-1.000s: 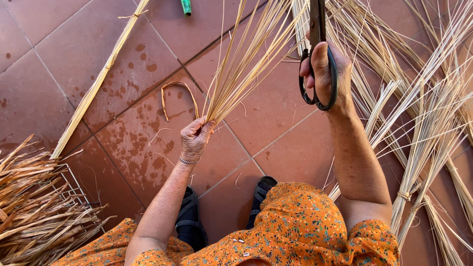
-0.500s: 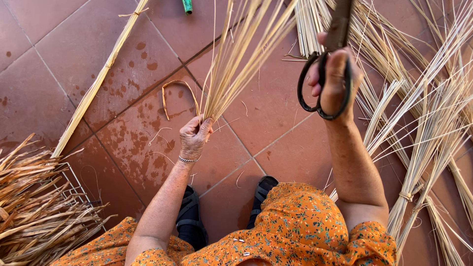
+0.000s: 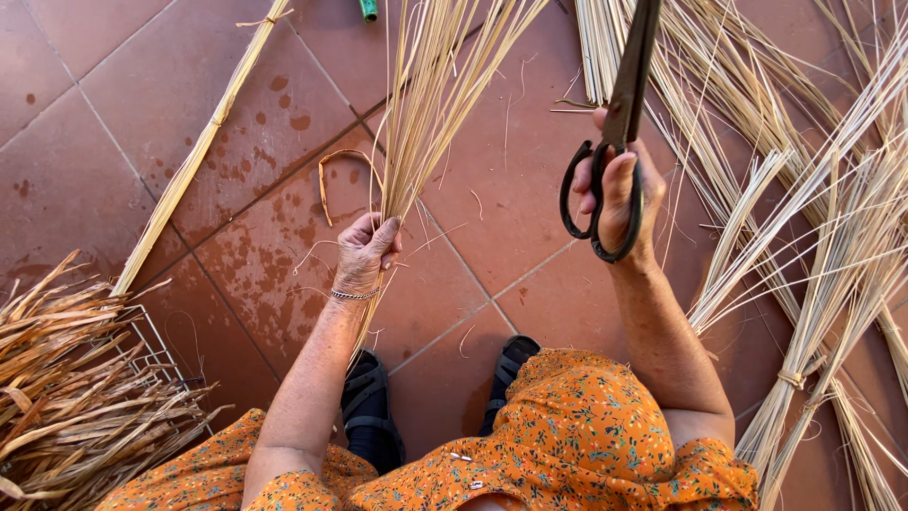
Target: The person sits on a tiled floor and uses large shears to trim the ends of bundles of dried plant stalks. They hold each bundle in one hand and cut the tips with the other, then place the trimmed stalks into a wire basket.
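The left hand (image 3: 364, 254) clenches a bunch of pale straw (image 3: 430, 104) upright over the tiled floor (image 3: 113, 114) — the right hand (image 3: 615, 194) grips shut dark scissors (image 3: 619, 123) beside it. Trimming step, I'd say — blades must open onto the stalks.

A fan of pale, thin dry straw stalks (image 3: 430, 104) stands up from the left hand (image 3: 364, 254), which grips its lower end above the terracotta tile floor (image 3: 113, 104). To the right, the right hand (image 3: 619, 194) holds large dark metal scissors (image 3: 615, 132), blades pointing away from the person. Right of that hand, tied bundles of pale straw (image 3: 813, 246) lie across the floor. At far left, a heap of brown dried leaves (image 3: 66, 378) rests in a wire basket (image 3: 151, 345). Two dark sandals (image 3: 369, 402) stand on the floor below the hands.
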`<state>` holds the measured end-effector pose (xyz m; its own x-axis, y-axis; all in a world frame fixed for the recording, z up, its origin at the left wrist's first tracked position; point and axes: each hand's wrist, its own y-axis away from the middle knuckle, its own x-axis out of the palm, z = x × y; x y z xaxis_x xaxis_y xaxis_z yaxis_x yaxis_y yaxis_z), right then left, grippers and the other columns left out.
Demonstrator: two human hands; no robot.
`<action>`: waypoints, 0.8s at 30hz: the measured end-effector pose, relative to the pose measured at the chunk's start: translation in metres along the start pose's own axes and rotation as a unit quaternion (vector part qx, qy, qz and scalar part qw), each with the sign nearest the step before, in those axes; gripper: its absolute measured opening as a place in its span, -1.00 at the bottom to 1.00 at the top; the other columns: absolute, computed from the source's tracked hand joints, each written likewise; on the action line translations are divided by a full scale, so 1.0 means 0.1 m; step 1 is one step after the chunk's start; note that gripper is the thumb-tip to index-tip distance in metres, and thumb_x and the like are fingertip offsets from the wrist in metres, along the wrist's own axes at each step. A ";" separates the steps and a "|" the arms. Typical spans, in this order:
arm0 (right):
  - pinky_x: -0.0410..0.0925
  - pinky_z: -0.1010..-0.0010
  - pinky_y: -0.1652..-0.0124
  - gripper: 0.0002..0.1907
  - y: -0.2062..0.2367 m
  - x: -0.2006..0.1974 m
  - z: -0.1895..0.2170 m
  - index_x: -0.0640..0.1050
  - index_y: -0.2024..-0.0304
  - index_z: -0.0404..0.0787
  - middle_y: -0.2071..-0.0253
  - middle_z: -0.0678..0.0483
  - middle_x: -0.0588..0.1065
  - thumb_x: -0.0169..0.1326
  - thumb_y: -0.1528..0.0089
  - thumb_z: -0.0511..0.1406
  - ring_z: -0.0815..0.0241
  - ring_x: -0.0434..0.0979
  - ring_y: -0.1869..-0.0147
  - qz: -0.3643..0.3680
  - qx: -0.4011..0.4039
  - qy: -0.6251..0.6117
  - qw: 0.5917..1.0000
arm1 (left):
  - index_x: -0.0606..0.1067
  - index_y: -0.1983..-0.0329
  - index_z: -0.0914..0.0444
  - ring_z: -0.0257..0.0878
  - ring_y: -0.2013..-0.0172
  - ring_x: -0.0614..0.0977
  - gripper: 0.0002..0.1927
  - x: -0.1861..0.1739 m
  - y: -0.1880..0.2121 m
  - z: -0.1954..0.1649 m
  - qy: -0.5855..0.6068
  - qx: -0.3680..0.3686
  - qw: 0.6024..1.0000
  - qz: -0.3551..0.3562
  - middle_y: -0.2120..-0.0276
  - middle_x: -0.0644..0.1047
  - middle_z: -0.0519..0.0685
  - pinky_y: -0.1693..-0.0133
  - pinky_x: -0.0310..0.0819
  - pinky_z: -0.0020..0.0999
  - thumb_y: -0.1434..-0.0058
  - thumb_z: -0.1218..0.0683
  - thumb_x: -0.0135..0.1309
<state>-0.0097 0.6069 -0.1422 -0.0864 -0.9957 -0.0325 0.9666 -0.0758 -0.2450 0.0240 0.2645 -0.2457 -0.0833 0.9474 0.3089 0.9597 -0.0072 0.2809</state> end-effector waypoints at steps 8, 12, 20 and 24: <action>0.26 0.61 0.37 -0.02 0.20 0.15 -0.03 0.29 -0.45 -0.35 0.30 0.12 0.47 -0.16 -0.34 0.29 0.45 0.37 0.36 0.116 0.017 -0.043 0.992 | 0.53 0.24 0.32 -0.48 0.66 0.37 -0.85 -0.05 -0.01 0.04 0.001 0.003 1.000 0.016 0.53 0.52 -0.09 0.63 0.15 -0.58 -0.37 0.12 0.17; 0.27 0.58 0.39 0.03 0.07 0.20 0.00 0.31 -0.44 -0.36 0.33 0.11 0.48 -0.27 -0.33 0.35 0.42 0.35 0.41 0.167 0.067 -0.086 0.980 | 0.52 0.27 0.32 -0.47 0.65 0.38 -0.84 -0.04 0.02 0.06 -0.003 0.009 0.999 0.036 0.52 0.54 -0.09 0.63 0.15 -0.58 -0.37 0.12 0.16; 0.24 0.48 0.28 0.07 -0.26 0.23 0.05 0.31 -0.44 -0.32 0.32 0.04 0.43 -0.38 -0.30 0.38 0.34 0.25 0.40 0.176 0.152 -0.232 0.945 | 0.51 0.40 0.29 -0.47 0.67 0.38 -0.77 -0.01 0.08 0.09 -0.022 -0.002 0.999 0.046 0.55 0.53 -0.10 0.63 0.14 -0.55 -0.37 0.11 0.16; 0.18 0.49 0.35 0.04 -0.34 0.22 0.11 0.36 -0.40 -0.32 0.37 0.03 0.40 -0.37 -0.32 0.38 0.33 0.21 0.44 0.161 0.135 -0.228 0.951 | 0.50 0.42 0.29 -0.47 0.68 0.37 -0.76 0.00 0.10 0.08 -0.026 -0.010 0.998 0.047 0.55 0.53 -0.10 0.64 0.14 -0.55 -0.36 0.11 0.17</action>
<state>-0.0414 0.5866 -0.1239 0.2783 -0.8846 0.3742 0.9574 0.2869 -0.0337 0.0358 0.2667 -0.2507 0.0220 0.9576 0.2871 0.9572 -0.1031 0.2704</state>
